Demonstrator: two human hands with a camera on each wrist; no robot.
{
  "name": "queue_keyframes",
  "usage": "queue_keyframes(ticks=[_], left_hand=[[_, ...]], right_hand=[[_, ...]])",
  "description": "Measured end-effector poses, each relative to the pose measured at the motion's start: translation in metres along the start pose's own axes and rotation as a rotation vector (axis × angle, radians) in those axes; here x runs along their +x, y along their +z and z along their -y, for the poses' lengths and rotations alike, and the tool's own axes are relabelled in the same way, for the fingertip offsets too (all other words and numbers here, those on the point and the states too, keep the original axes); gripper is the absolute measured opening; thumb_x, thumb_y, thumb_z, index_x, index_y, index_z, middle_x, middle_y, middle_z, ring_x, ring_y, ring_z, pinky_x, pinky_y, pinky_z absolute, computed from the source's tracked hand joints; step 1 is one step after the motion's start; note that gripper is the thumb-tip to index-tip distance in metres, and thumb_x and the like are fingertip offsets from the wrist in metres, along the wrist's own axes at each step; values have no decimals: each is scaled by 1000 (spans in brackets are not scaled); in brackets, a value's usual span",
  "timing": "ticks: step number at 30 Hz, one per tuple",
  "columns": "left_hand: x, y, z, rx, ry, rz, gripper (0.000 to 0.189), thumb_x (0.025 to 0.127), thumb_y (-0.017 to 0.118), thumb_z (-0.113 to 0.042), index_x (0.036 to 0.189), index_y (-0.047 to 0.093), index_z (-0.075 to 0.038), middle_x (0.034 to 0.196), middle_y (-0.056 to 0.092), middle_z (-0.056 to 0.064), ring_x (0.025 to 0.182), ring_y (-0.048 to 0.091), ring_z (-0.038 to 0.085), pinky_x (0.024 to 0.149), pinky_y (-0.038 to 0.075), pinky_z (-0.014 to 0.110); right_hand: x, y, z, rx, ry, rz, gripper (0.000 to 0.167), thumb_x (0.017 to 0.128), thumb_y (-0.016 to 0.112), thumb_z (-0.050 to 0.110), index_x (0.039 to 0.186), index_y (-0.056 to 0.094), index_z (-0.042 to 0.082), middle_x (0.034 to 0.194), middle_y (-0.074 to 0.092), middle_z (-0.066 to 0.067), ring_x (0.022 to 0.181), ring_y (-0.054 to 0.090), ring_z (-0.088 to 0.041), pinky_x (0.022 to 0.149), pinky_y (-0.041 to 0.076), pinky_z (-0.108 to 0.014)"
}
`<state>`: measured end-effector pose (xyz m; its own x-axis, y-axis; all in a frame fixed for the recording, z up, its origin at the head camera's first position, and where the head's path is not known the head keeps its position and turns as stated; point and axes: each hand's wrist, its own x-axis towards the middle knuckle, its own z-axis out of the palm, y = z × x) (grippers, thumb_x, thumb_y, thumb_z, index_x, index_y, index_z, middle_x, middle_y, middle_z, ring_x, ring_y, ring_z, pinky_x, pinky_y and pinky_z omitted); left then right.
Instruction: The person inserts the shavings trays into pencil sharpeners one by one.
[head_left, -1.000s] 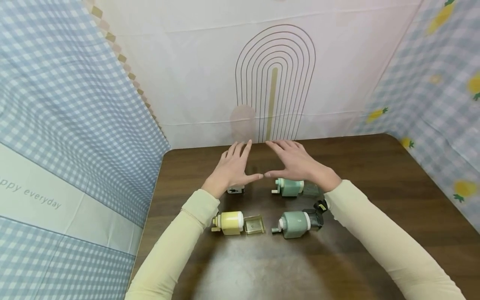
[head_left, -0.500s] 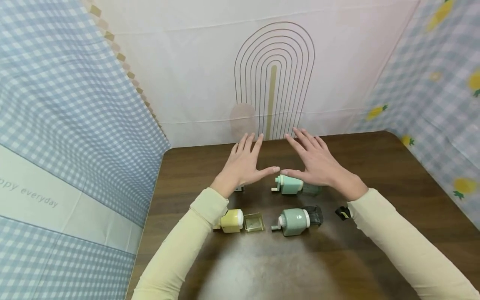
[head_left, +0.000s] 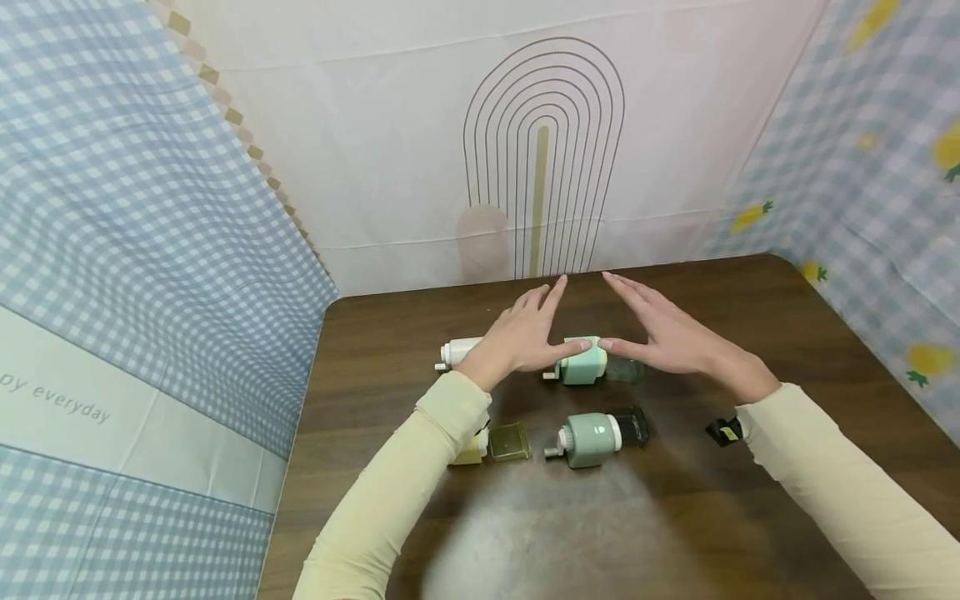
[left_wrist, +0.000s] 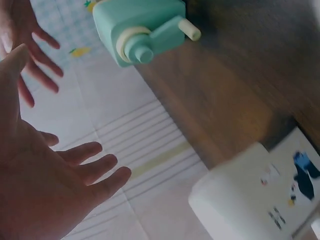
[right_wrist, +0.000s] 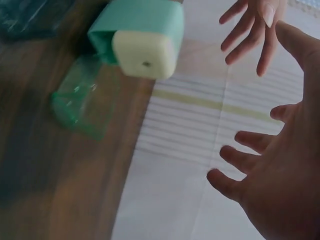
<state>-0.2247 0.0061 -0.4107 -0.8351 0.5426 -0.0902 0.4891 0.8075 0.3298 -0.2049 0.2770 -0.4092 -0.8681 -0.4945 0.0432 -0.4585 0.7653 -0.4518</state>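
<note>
My left hand (head_left: 525, 337) and right hand (head_left: 671, 333) are held out over the table, fingers extended and thumb tips close together, holding nothing. Under the thumbs is a mint pencil sharpener (head_left: 585, 367), its clear green shavings drawer (right_wrist: 82, 100) pulled out on the right. A white pencil sharpener (left_wrist: 260, 190) with a printed picture lies below my left wrist, partly hidden in the head view. Nearer to me stands a grey-green crank sharpener (head_left: 591, 440) with a dark drawer (head_left: 632, 425). My left sleeve covers part of a yellow sharpener (head_left: 471, 451), whose see-through drawer (head_left: 510, 442) shows.
The brown wooden table (head_left: 645, 533) meets a white cloth backdrop (head_left: 375, 150) with arch lines. Blue checked cloth (head_left: 150, 208) hangs on the left and pineapple-print cloth (head_left: 885, 250) on the right. A small black strap (head_left: 723, 431) shows at my right cuff.
Both hands have moved to the right, staying extended. The white sharpener's left end has come into view, while the left sleeve now covers more of the yellow one. The sharpeners stay in place.
</note>
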Motion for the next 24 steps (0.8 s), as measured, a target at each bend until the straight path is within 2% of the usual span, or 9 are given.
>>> queue_keyframes(ticks=[6, 11, 16, 19, 24], left_hand=[[11, 8, -12, 12, 35, 54, 101, 98, 57, -73, 173, 7, -28, 169, 32, 10, 153, 38, 29, 117, 43, 50], [22, 18, -22, 22, 34, 127, 96, 97, 64, -67, 172, 17, -29, 165, 39, 9, 144, 49, 28, 111, 48, 47], [31, 26, -31, -31, 35, 198, 97, 96, 71, -61, 171, 19, -30, 166, 37, 9, 144, 50, 28, 110, 49, 47], [33, 30, -35, -50, 21, 226, 99, 94, 76, -57, 171, 20, -31, 168, 35, 10, 145, 49, 29, 110, 49, 48], [36, 40, -40, -31, 5, 256, 99, 93, 80, -51, 171, 21, -31, 168, 35, 9, 147, 46, 30, 110, 48, 48]], right_hand=[[-15, 2, -14, 77, 67, 84, 93, 103, 65, 54, 172, 8, 27, 175, 17, -18, 157, 22, -46, 112, 32, -75], [-19, 7, -23, 77, 93, 153, 106, 94, 73, 63, 172, 13, 24, 171, 21, -23, 153, 27, -51, 110, 35, -76], [-22, 18, -36, 34, 120, 171, 113, 87, 81, 63, 170, 22, 16, 166, 26, -30, 149, 31, -55, 106, 38, -76], [-23, 28, -42, 20, 126, 166, 109, 88, 82, 58, 168, 27, 11, 163, 30, -33, 146, 35, -55, 105, 40, -75], [-26, 42, -49, -3, 123, 155, 100, 90, 84, 51, 164, 35, 4, 152, 42, -33, 136, 47, -53, 100, 45, -71]])
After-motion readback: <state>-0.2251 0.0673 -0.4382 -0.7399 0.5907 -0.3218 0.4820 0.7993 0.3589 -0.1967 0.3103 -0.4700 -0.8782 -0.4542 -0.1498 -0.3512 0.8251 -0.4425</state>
